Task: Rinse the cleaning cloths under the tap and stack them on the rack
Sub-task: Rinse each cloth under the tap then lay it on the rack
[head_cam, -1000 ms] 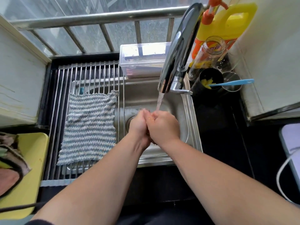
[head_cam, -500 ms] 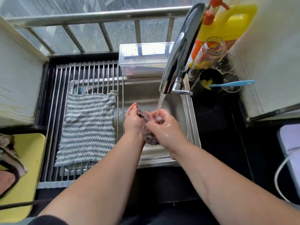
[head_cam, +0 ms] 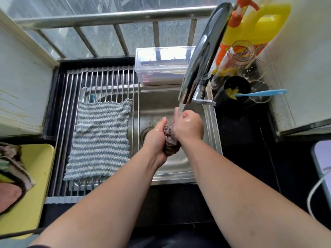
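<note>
Sodden dark cloth [head_cam: 171, 140] wadded between my palms, under the tap [head_cam: 202, 56], over the sink [head_cam: 172, 178].
I judge it soft, heavy with water, slippery; best held by the bunched middle; my left hand [head_cam: 155, 138] curls round it, my right hand [head_cam: 189, 126] wraps its right side; brownish-purple, nubbly, crumpled; left of it a grey-striped cloth [head_cam: 100, 138] lies flat on the rack [head_cam: 100, 77].

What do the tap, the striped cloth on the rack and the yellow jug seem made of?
The tap looks like polished, probably chromed metal: it gives mirror-bright reflections. The striped cloth seems a fluffy textile, perhaps microfibre: fuzzy ridged pile. The yellow jug appears smooth opaque moulded plastic, with a handle formed in.
</note>
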